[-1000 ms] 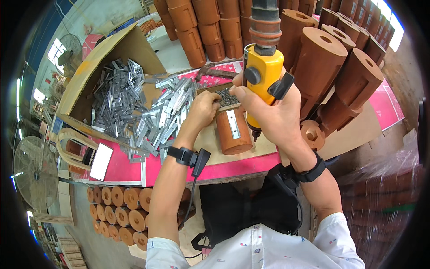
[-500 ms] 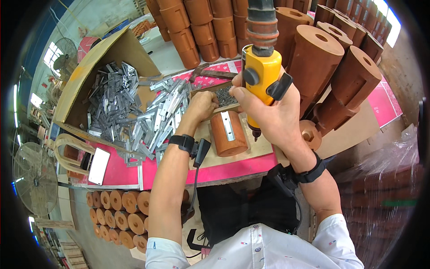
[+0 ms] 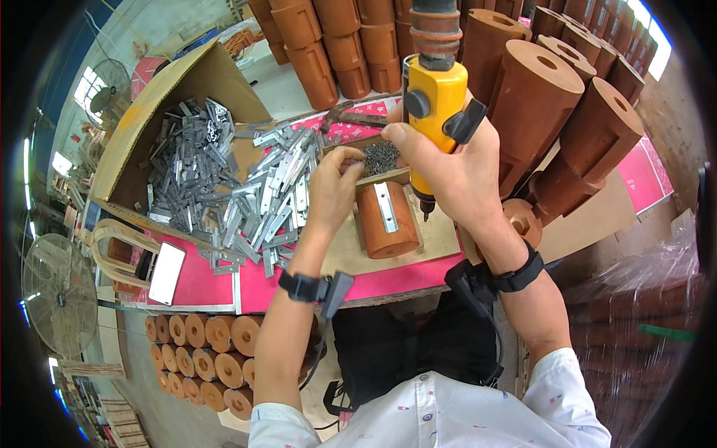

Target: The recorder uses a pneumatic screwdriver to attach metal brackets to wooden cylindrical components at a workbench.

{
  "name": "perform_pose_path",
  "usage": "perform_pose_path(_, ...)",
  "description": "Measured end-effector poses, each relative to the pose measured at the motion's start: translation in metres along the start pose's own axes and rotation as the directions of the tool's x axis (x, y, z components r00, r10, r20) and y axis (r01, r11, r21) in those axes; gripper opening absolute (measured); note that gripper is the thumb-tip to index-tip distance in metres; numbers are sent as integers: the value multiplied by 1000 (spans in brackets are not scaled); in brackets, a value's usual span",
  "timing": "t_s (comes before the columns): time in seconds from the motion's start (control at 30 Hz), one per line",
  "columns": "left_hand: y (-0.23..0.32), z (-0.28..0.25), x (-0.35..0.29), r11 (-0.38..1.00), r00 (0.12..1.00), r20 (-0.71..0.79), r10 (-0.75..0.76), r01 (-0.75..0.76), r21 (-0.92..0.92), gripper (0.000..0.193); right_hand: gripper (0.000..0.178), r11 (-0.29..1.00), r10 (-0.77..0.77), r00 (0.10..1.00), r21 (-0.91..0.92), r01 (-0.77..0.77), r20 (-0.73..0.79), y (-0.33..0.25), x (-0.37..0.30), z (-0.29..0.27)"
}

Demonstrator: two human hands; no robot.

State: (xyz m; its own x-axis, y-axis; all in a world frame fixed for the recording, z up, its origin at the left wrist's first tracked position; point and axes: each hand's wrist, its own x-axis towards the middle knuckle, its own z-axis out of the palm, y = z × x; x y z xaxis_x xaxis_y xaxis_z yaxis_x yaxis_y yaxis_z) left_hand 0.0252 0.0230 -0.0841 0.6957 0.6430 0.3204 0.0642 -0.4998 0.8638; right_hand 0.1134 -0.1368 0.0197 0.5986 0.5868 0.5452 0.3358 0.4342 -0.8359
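Note:
My right hand [image 3: 467,175] is wrapped round a yellow power screwdriver [image 3: 441,93], which hangs upright from a dark, ribbed upper part. Its tip points down just right of a reddish-brown wooden cylinder [image 3: 392,240] lying on a board. A silver metal strip [image 3: 385,209] with holes lies along the top of the cylinder. Left of the cylinder, my left hand [image 3: 334,187] is at the near left edge of a shallow box of small screws [image 3: 381,158]. Its thumb and fingers are curled together; anything between them is too small to make out.
Loose metal strips [image 3: 276,194] spill from a cardboard box [image 3: 119,168] on the left. A hammer [image 3: 351,116] lies behind the screws. Tall brown cylinders [image 3: 534,104] crowd the back and right. A phone [image 3: 166,273] leans on a wooden stand at the front left.
My left hand has drawn back slightly from the screws toward me, its fingers now showing more. The right hand and screwdriver stay nearly where they were.

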Motion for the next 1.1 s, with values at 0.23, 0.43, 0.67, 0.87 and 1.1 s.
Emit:
perform_pose_path(0.23, 1, 36, -23, 990, 995, -100, 27, -41, -136, 12, 34, 1000, 2, 1000, -23, -2, -21, 6, 2, 4)
perform_pose_path(0.43, -6, 38, -23, 994, 999, -43, 20, -24, -107, 11, 34, 999, -3, 999, -47, 1, -32, 5, 1, 0)
perform_pose_path(0.67, -8, 39, -25, 979, 999, -33, -7, 0, -205, 11, 35, 1000, -10, 1000, -27, 9, -26, 4, 0, 2)
perform_pose_path(0.87, -9, 41, -26, 949, 998, -52, -38, 20, -315, 10, 33, 1000, -12, 1000, -4, 12, -18, 4, -1, 3)
perform_pose_path(1.1, -9, 40, -29, 935, 994, -84, -74, 40, -352, 10, 32, 1000, 5, 1000, 13, -5, -9, 2, -2, 5)
